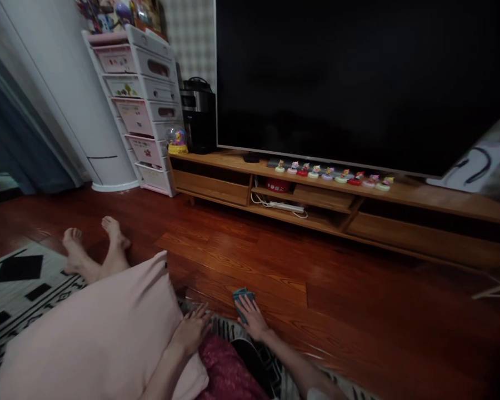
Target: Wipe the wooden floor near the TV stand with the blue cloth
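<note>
My right hand [253,319] lies palm down with its fingers spread on a small blue-green stack [240,293] on the wooden floor. The stack has several corners poking out; I cannot tell whether it is cards or folded cloth. To its left, my left hand [194,329] rests with fingers outstretched and nothing held, beside the edge of a pale pink cushion [95,328]. The cushion covers my lap. Dark red patterned fabric [227,369] shows between my arms.
A patterned rug [23,278] lies beneath my bare feet and legs [114,239]. Ahead, a low wooden TV stand [216,186] holds a large television [337,83] and a row of several small figurines [329,173]. A drawer tower [139,116] stands at the left.
</note>
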`<action>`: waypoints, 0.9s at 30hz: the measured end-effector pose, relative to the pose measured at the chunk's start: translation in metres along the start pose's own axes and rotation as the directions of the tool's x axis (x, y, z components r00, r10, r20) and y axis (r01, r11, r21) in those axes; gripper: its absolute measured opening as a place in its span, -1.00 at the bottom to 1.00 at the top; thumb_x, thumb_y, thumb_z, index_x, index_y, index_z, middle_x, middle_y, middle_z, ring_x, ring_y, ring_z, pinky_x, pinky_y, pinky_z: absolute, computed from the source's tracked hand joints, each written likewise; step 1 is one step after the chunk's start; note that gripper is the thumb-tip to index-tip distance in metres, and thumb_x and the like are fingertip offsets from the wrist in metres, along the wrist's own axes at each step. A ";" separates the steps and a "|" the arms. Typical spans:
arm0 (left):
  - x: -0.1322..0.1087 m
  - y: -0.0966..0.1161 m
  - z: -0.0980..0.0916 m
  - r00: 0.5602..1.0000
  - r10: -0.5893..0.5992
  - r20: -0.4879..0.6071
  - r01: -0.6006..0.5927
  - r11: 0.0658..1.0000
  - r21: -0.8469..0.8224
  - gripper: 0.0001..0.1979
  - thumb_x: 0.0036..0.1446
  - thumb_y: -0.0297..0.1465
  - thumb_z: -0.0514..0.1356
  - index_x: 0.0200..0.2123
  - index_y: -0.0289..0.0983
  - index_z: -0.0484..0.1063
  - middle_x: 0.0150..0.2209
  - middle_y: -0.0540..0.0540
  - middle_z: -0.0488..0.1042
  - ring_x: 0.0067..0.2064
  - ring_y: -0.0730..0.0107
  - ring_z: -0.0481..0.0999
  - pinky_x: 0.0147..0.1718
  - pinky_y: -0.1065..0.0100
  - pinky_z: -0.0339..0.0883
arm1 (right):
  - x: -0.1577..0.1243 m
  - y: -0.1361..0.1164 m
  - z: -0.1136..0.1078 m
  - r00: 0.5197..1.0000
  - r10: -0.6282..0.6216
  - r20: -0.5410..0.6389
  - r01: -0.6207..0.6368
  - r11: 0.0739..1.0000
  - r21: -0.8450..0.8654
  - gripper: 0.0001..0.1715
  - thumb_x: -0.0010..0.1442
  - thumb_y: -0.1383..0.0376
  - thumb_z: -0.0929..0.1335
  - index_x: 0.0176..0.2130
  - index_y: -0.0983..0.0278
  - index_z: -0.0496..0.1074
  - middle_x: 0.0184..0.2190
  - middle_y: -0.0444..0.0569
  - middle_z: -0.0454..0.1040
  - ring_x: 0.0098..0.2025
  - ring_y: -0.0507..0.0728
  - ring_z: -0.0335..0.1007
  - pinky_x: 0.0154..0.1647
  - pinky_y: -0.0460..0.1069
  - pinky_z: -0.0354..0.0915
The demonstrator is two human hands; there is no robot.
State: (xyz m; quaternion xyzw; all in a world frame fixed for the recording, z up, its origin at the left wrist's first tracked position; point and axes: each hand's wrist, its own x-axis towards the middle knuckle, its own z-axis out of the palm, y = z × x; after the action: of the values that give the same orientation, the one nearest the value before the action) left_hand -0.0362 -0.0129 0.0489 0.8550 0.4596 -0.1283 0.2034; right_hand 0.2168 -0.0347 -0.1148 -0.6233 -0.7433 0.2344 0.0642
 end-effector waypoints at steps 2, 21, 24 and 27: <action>0.000 0.000 0.001 1.000 0.004 -0.008 -0.004 1.000 -0.002 -0.48 0.26 -0.36 -0.07 0.27 -0.20 0.24 0.37 -0.16 0.07 0.36 0.16 0.08 0.25 0.01 0.04 | -0.027 0.007 0.015 0.999 -0.043 0.012 0.043 0.999 0.013 -0.30 0.34 0.12 0.19 0.38 0.00 -0.09 0.43 -0.19 -0.23 0.45 0.16 -0.40 0.41 0.20 -0.29; 0.001 0.003 0.000 0.999 0.000 -0.032 -0.002 0.999 -0.041 -0.49 0.23 -0.41 -0.04 0.24 -0.11 0.29 0.36 -0.09 0.13 0.35 0.18 0.12 0.27 0.05 0.02 | 0.047 -0.003 -0.018 0.998 0.065 -0.004 -0.065 0.998 0.010 -0.30 0.32 0.20 0.18 0.38 0.01 -0.07 0.42 -0.18 -0.19 0.44 0.17 -0.37 0.40 0.24 -0.27; 0.000 0.004 0.000 1.000 0.001 -0.021 -0.001 1.000 -0.031 -0.48 0.24 -0.41 -0.06 0.26 -0.16 0.27 0.36 -0.14 0.12 0.37 0.20 0.06 0.27 0.06 0.02 | 0.005 0.009 0.018 1.000 -0.021 0.022 0.021 1.000 0.010 -0.24 0.28 0.20 0.24 0.37 -0.07 -0.08 0.42 -0.24 -0.20 0.44 0.18 -0.37 0.41 0.23 -0.25; 0.000 0.005 0.000 1.000 0.001 -0.012 -0.002 0.999 -0.043 -0.48 0.24 -0.42 -0.06 0.25 -0.17 0.28 0.34 -0.16 0.15 0.38 0.21 0.04 0.27 0.04 0.02 | -0.021 0.018 0.037 0.997 -0.059 0.049 0.058 0.998 0.029 -0.23 0.27 0.19 0.24 0.36 -0.15 -0.12 0.42 -0.31 -0.21 0.44 0.16 -0.35 0.41 0.21 -0.22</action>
State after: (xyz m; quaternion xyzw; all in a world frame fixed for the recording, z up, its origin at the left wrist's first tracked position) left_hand -0.0322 -0.0157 0.0503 0.8514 0.4628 -0.1131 0.2193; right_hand 0.2229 -0.0626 -0.1514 -0.5942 -0.7593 0.2583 0.0610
